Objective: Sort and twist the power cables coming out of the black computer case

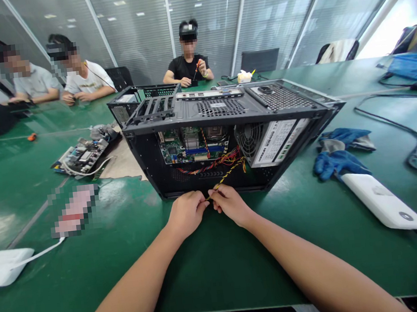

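Both hands meet at the near lower edge of a black computer case (223, 117), whose open side faces me. My left hand (188, 210) pinches the end of a twisted yellow-and-black cable (229, 175). Just beside it, my right hand (232, 204) is closed on the same cable a little farther along. The cable runs up to a bundle of coloured wires under the power supply (274, 141). Behind the wires a green motherboard (194, 145) is fixed in the case. My fingers hide the cable's tip.
A loose circuit board (85, 154) lies left of the case, near a pink blurred phone (75, 209) wired to a white power bank (6, 266). Blue gloves (338, 154) and another white power bank (384, 199) lie right. Three people sit across the green table (220, 269).
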A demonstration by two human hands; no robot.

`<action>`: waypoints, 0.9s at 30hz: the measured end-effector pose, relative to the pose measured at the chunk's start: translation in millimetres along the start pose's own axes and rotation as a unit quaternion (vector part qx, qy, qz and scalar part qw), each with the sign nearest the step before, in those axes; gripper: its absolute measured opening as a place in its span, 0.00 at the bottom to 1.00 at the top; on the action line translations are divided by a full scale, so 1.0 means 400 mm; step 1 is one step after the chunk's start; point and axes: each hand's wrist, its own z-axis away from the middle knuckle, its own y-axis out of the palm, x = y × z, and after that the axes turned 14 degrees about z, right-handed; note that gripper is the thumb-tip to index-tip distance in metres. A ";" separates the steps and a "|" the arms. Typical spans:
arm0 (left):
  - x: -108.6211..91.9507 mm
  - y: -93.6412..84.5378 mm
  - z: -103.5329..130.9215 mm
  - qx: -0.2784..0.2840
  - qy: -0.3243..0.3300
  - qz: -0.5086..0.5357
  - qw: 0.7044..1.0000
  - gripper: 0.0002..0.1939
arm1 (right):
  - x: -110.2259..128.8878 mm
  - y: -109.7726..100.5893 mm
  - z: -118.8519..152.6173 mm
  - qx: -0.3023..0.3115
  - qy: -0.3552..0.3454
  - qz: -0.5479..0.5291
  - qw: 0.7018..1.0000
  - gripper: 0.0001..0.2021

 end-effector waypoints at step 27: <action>0.001 -0.001 -0.002 0.030 0.013 -0.046 0.998 0.09 | 0.001 -0.001 0.001 -0.003 0.003 -0.008 1.000 0.14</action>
